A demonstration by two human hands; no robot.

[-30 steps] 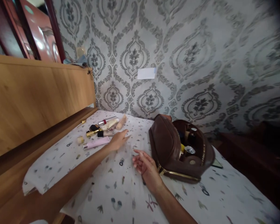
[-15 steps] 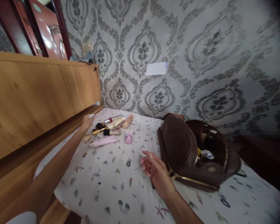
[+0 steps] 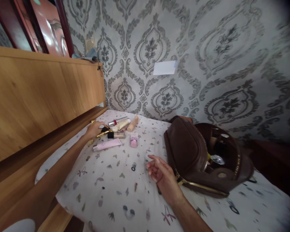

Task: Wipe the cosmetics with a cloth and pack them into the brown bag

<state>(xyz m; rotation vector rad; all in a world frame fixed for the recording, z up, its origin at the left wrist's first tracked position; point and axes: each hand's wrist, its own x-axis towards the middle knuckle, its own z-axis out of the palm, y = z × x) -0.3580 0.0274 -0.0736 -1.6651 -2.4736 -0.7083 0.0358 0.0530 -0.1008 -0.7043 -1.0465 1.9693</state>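
My left hand [image 3: 94,129] reaches to the left end of a loose group of cosmetics. Its fingers are closed at a brush with a black head and gold handle [image 3: 103,132]; a small pale thing shows at the fingertips, too small to name. Beside it lie a black-capped foundation bottle [image 3: 116,135], a silver-and-red tube [image 3: 117,122], a cream tube [image 3: 122,125] and a peach tube [image 3: 133,123]. Closer to me are a pink tube with a silver cap [image 3: 107,144] and a small lilac tube [image 3: 134,140]. My right hand [image 3: 160,172] rests palm sideways, fingers loosely curled and apart, holding nothing.
An open brown leather bag [image 3: 185,145] with several items inside stands right of my right hand. The patterned white sheet [image 3: 120,193] lies under everything. A wooden panel [image 3: 45,96] borders the left side, and a papered wall [image 3: 140,48] rises behind.
My left hand has moved slightly right and closer to the brush; a gold item now shows behind it. My right hand keeps its pose. The view has shifted slightly.
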